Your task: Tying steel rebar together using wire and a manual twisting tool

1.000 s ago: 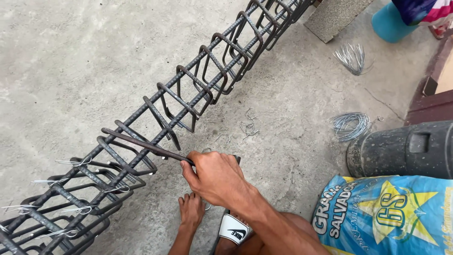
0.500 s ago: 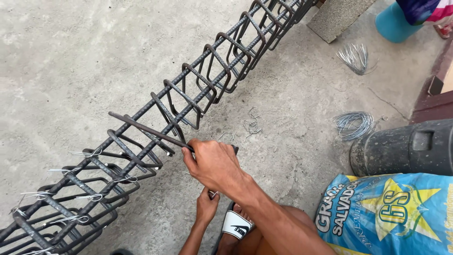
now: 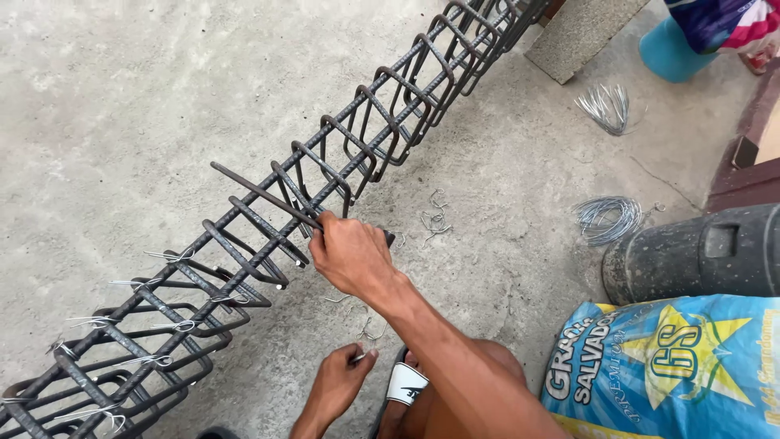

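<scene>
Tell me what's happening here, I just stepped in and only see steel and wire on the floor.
A person crouches on the concrete floor beside a long rebar cage. The right hand grips a dark metal rod laid across the cage's bars. The left hand, lower down, pinches a short piece of tie wire. Wire ties already sit on the near stirrups; loose wire pieces and a wire coil lie nearby.

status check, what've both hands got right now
Right hand closed on a dark steel rod laid across the rebar cage. Left hand low, pinching a short wire tie. Loose wire ties on the concrete beside the cage.
</scene>
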